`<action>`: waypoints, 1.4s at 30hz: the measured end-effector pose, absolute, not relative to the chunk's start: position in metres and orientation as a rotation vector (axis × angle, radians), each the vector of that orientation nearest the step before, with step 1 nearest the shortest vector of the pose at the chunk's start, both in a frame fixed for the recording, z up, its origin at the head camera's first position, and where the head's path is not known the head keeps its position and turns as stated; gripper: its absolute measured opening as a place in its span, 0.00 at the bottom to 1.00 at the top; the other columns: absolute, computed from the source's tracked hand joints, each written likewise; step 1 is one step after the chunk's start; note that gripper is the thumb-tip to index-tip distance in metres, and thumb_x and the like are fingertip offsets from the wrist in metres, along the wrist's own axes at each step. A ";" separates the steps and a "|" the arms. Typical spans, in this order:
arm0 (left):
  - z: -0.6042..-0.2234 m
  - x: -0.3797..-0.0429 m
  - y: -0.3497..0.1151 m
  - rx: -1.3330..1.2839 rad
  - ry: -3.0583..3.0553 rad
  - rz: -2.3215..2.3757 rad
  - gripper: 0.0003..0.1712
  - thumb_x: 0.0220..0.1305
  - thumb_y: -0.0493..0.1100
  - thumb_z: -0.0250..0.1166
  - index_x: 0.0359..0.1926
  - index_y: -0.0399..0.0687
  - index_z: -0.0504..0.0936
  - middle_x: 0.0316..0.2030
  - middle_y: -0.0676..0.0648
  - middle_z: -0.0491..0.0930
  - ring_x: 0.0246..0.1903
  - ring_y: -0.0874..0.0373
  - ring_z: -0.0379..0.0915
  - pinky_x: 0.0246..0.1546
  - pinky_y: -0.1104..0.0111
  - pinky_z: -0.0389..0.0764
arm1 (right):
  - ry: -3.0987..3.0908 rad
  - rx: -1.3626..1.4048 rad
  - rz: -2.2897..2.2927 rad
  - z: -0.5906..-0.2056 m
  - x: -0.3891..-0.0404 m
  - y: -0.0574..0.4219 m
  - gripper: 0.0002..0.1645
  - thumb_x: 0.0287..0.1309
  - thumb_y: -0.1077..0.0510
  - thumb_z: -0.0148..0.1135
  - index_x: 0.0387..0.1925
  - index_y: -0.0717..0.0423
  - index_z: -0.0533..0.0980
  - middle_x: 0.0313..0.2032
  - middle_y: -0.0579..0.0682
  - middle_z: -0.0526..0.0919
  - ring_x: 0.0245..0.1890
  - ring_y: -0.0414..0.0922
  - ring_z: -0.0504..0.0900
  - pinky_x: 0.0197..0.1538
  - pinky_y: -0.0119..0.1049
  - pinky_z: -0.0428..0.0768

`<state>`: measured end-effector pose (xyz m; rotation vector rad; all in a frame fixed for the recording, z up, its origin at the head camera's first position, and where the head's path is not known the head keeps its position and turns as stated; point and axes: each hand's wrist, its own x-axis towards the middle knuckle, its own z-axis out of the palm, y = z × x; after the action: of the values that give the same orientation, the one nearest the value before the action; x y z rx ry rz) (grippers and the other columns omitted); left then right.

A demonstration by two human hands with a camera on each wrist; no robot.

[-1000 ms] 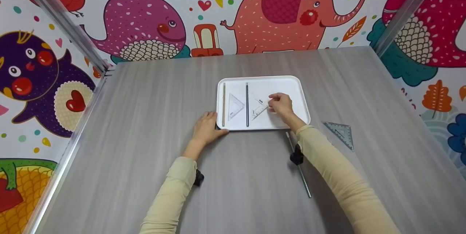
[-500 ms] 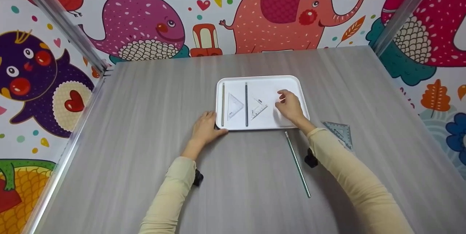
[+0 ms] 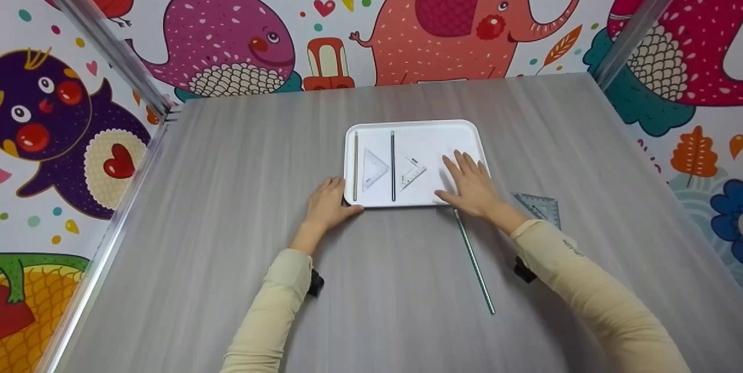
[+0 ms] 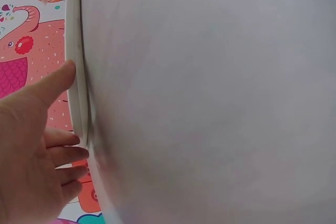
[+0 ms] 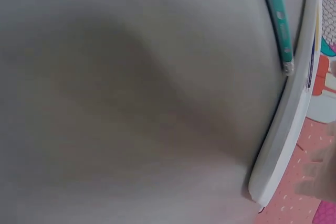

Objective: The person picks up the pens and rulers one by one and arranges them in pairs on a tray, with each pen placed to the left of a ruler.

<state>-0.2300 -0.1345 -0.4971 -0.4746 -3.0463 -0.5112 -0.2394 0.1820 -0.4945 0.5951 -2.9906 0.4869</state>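
Observation:
My left hand [image 3: 328, 206] holds the front left corner of the white tray [image 3: 441, 135], its thumb along the front edge and its fingers by the left side. In the left wrist view the thumb [image 4: 59, 83] touches the tray's rim [image 4: 76, 93]. Spread fingers extend from my right hand [image 3: 471, 188] over the tray's right part, and nothing is in its grasp. On the tray lie a gold-coloured pencil [image 3: 356, 167], a clear set square [image 3: 374, 170], a dark pencil [image 3: 393, 167] and a second clear set square [image 3: 414, 174].
A green pencil [image 3: 475, 263] lies on the table [image 3: 244, 187] in front of the tray, its eraser end close to the rim. A grey-blue set square [image 3: 540, 206] lies to the right, partly covered by my right sleeve [image 3: 586, 280]. Picture-covered walls [image 3: 232, 31] border the table.
My right hand has moved away from the second clear set square, right and towards me, and its curled fingers have spread. The left hand and the tray stay in place.

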 end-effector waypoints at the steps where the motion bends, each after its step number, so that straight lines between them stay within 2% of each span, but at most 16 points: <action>1: -0.497 -0.230 -0.135 -0.476 -3.045 -0.507 0.42 0.48 0.60 0.66 0.54 0.31 0.70 0.52 0.36 0.73 0.55 0.45 0.64 0.58 0.58 0.64 | -3.004 0.606 0.458 -0.495 -0.237 0.183 0.48 0.54 0.36 0.51 0.67 0.59 0.53 0.66 0.66 0.50 0.66 0.62 0.47 0.63 0.62 0.46; 4: -0.497 -0.231 -0.135 -0.478 -3.036 -0.506 0.41 0.47 0.59 0.67 0.53 0.31 0.71 0.51 0.37 0.73 0.54 0.45 0.65 0.57 0.58 0.65 | -3.013 0.634 0.386 -0.495 -0.229 0.184 0.49 0.53 0.34 0.51 0.68 0.57 0.51 0.67 0.65 0.47 0.67 0.62 0.43 0.63 0.63 0.42; 8: -0.497 -0.231 -0.135 -0.480 -3.036 -0.516 0.41 0.47 0.59 0.67 0.53 0.31 0.71 0.50 0.36 0.73 0.53 0.44 0.65 0.56 0.57 0.65 | -3.001 0.647 0.343 -0.494 -0.219 0.185 0.52 0.52 0.33 0.52 0.68 0.57 0.50 0.68 0.65 0.45 0.67 0.63 0.42 0.63 0.63 0.40; 22: -0.497 -0.231 -0.135 -0.498 -3.018 -0.526 0.40 0.47 0.59 0.67 0.51 0.32 0.72 0.50 0.36 0.73 0.53 0.43 0.65 0.56 0.56 0.65 | -3.010 0.674 0.352 -0.497 -0.177 0.197 0.56 0.48 0.31 0.54 0.68 0.60 0.49 0.67 0.67 0.44 0.66 0.65 0.42 0.63 0.63 0.42; 31: -0.498 -0.231 -0.135 -0.488 -3.050 -0.515 0.43 0.48 0.60 0.66 0.55 0.30 0.69 0.53 0.35 0.71 0.56 0.43 0.63 0.58 0.56 0.63 | -3.034 0.669 0.335 -0.498 -0.152 0.205 0.57 0.47 0.29 0.53 0.68 0.59 0.49 0.67 0.65 0.46 0.67 0.63 0.43 0.63 0.62 0.45; 42: -0.497 -0.231 -0.135 -0.480 -3.083 -0.529 0.44 0.49 0.59 0.65 0.57 0.29 0.67 0.56 0.34 0.68 0.60 0.42 0.59 0.62 0.56 0.59 | -3.039 0.634 0.401 -0.501 -0.132 0.213 0.59 0.45 0.31 0.58 0.67 0.64 0.51 0.66 0.68 0.47 0.65 0.65 0.45 0.62 0.63 0.48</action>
<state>-0.2314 -0.1350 -0.4973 -0.4803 -3.0830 -0.5294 -0.1319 0.2134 -0.5010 0.6336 -3.0389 0.4005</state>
